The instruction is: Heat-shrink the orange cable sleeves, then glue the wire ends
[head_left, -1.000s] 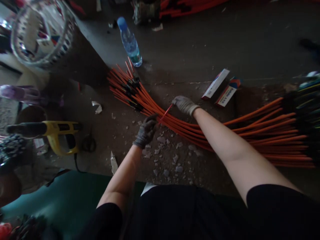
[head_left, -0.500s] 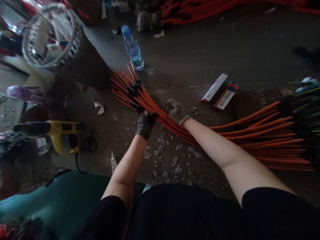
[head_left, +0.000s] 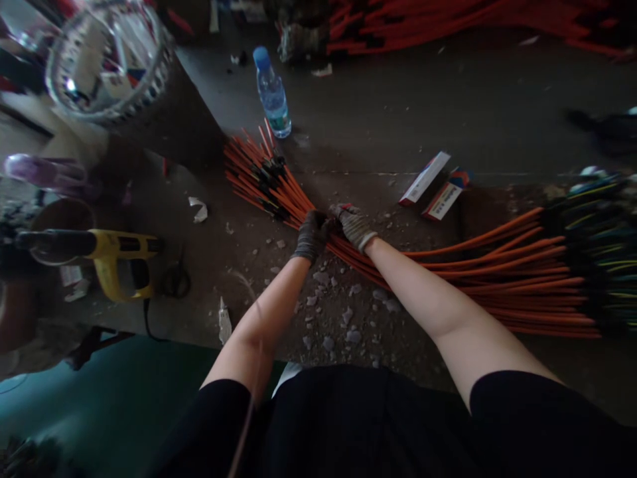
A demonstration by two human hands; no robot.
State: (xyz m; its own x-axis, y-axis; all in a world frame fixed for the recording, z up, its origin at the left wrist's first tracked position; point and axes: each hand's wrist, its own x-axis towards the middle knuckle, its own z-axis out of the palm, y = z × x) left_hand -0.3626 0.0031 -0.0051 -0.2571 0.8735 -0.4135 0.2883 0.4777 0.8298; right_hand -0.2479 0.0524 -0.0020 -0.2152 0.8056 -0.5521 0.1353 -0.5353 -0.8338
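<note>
A long bundle of orange cables (head_left: 448, 267) lies across the dark table, its left ends fanned out with black sections. My left hand (head_left: 312, 234), in a dark grey glove, is closed around the bundle near its left part. Right beside it, my right hand (head_left: 352, 224), in a lighter grey glove, is at the upper side of the bundle with its fingers curled in. A small red bit shows at its fingertips; what they grip is too small to make out. The two hands nearly touch.
A water bottle (head_left: 273, 96) stands behind the cable ends, beside a tall bin (head_left: 179, 106). A yellow heat gun (head_left: 109, 255) and a utility knife (head_left: 225, 322) lie to the left. Two small boxes (head_left: 444, 199) lie to the right. Scraps litter the table. More red cables (head_left: 448, 26) lie at the back.
My left hand has slid right along the bundle, up to my right hand. My right hand has come slightly down, its fingers now closer to the cables. The view has shifted a little.
</note>
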